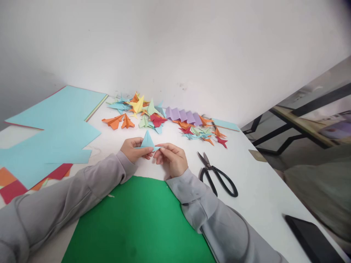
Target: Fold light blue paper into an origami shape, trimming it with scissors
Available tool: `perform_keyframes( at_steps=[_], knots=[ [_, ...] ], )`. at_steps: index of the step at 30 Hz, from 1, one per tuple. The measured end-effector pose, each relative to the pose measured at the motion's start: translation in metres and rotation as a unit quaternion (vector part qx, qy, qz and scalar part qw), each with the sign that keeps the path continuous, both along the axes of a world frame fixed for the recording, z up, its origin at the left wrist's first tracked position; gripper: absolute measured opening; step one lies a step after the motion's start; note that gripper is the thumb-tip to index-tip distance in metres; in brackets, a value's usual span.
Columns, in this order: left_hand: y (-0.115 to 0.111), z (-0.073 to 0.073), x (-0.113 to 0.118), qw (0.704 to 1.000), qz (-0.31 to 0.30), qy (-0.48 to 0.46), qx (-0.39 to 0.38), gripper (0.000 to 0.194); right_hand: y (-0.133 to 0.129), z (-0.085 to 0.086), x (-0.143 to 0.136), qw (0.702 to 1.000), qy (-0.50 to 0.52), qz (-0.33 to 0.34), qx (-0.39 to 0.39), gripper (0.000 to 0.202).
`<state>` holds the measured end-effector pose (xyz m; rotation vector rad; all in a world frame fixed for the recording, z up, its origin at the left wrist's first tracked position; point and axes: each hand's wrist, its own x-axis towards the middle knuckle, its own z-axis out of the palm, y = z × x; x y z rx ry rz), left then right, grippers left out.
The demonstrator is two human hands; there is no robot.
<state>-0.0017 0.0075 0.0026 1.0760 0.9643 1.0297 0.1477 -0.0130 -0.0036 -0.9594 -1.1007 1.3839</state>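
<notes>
Presently, above the white table [260, 186], the left hand [132, 149] pinches the folded light-blue paper [147, 140] between thumb and fingers, while the right hand [174, 157] holds the paper's right-hand point in a narrow grip.

White wall [192, 47], few small scuffs [181, 86] low down. White table [255, 193] set against it. Beyond table's right edge: black bars [323, 99], wooden board [315, 128], both blurred. Light soft, even.
</notes>
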Motion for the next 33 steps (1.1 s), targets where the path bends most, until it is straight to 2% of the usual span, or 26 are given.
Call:
perform_keyframes(
  at_steps=[3,8,13,17,19,21,24,27,33],
  knots=[
    [0.0,0.001,0.0,1.0,0.01,-0.001,-0.002,0.029,0.0,0.0,0.0,1.0,0.006,-0.001,0.003,0.023],
    [0.0,-0.001,0.0,1.0,0.009,-0.009,0.008,0.029,0.001,-0.002,-0.005,0.999,-0.04,-0.029,0.006,0.028],
    [0.001,-0.004,0.002,0.998,0.04,-0.04,0.009,0.028,0.001,-0.003,-0.007,0.998,-0.056,-0.012,0.015,0.028],
    [0.001,0.005,-0.001,0.992,0.043,-0.111,-0.04,0.035,0.002,-0.003,-0.004,0.998,-0.053,-0.016,0.005,0.022],
    [0.002,0.011,-0.003,0.989,0.029,-0.115,-0.092,0.037,0.003,-0.003,-0.002,0.999,-0.046,-0.027,-0.009,0.018],
    [0.002,0.013,-0.004,0.989,0.012,-0.11,-0.101,0.037,0.003,-0.004,-0.001,0.999,-0.045,-0.026,-0.017,0.015],
    [0.001,0.01,-0.002,0.997,-0.023,-0.05,-0.047,0.041,0.002,-0.002,0.0,0.998,-0.069,-0.006,-0.013,0.013],
    [0.0,0.005,0.001,0.999,-0.028,-0.018,0.0,0.032,0.0,-0.001,-0.001,0.996,-0.093,0.009,-0.004,0.013],
    [-0.001,0.005,0.002,1.0,-0.018,-0.014,0.013,0.03,0.0,-0.001,-0.001,0.995,-0.1,0.011,0.003,0.015]
  ],
)
